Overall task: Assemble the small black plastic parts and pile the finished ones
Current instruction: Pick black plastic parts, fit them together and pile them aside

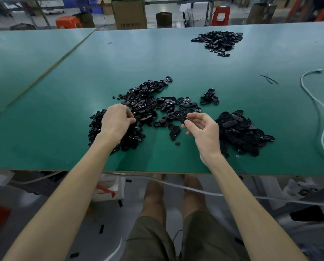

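Loose black oval plastic parts lie scattered across the middle of the green table. My left hand hovers with curled fingers over a heap of smaller black pieces at the left; whatever its fingertips pinch is too small to make out. My right hand pinches one black oval part between thumb and fingers, just above the table. A dense pile of black oval parts sits right of my right hand.
Another pile of black parts lies at the far right of the table. A white cable snakes along the right side and under the front edge. Cardboard boxes and red stools stand beyond the table.
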A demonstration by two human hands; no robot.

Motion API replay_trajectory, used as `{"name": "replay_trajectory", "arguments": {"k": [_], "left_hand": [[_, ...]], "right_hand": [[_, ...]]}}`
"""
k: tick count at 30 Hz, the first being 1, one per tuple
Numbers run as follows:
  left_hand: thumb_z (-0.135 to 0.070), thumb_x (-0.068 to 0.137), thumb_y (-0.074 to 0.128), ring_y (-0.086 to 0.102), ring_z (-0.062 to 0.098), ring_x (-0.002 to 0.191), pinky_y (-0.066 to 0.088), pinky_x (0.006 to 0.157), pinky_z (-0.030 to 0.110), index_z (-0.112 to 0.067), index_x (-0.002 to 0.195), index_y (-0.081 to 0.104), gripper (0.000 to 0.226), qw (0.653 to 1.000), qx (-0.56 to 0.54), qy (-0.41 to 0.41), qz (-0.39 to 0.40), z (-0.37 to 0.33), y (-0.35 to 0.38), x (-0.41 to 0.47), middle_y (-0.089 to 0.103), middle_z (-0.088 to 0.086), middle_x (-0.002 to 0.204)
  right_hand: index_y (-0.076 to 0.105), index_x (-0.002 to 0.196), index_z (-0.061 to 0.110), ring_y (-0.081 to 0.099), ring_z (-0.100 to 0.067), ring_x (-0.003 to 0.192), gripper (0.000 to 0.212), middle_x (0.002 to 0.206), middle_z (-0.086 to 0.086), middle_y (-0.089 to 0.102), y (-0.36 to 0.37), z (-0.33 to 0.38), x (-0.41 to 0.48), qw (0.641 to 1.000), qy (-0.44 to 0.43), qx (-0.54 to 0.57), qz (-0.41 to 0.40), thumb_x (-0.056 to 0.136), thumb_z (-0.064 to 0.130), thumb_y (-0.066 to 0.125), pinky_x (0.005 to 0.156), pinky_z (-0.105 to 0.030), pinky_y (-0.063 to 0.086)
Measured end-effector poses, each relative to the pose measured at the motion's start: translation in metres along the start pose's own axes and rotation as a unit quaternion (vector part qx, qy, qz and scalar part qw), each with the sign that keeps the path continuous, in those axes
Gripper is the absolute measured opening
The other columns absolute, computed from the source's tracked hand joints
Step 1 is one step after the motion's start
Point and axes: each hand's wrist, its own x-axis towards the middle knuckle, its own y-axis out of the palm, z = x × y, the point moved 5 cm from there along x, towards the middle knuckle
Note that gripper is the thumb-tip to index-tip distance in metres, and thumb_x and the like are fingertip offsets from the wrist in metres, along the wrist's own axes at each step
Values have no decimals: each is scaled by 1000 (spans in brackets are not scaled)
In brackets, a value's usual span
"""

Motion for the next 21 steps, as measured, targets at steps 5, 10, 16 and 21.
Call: {"name": "replay_trajectory", "arguments": {"k": [5, 10, 16, 21], "left_hand": [[-22, 93, 75, 67, 24, 89, 55, 83, 41, -15, 95, 78, 8, 998, -23, 27, -52, -6, -1, -3, 73, 5, 98], [-16, 95, 73, 68, 12, 65, 52, 67, 21, -16, 94, 72, 1, 968, -240, 61, 34, -35, 5, -12, 75, 2, 83], [-8, 94, 73, 69, 10, 61, 45, 54, 13, -3, 99, 73, 6, 907, -400, 80, 106, -72, 20, -30, 78, 10, 84], [-9, 96, 70, 74, 15, 72, 47, 58, 17, -4, 104, 74, 10, 876, -462, 52, 130, -76, 35, -37, 80, 7, 91]], "right_hand": [[69, 105, 10, 77, -23, 91, 17, 97, -3, 75, 1, 0, -1, 1000, 0, 1, 0, 93, -1, 72, 67, -22, 57], [69, 106, 9, 76, -26, 93, 17, 99, -5, 75, 1, 0, -1, 1000, 3, 7, -1, 93, -2, 72, 67, -22, 57], [70, 105, 10, 76, -28, 97, 21, 103, -9, 74, 1, 1, -1, 1000, -1, 15, -3, 89, -2, 76, 70, -23, 58], [69, 103, 11, 77, -26, 94, 21, 102, -7, 75, 1, 0, -2, 1000, 0, 17, 1, 89, -2, 77, 70, -25, 59]]}}
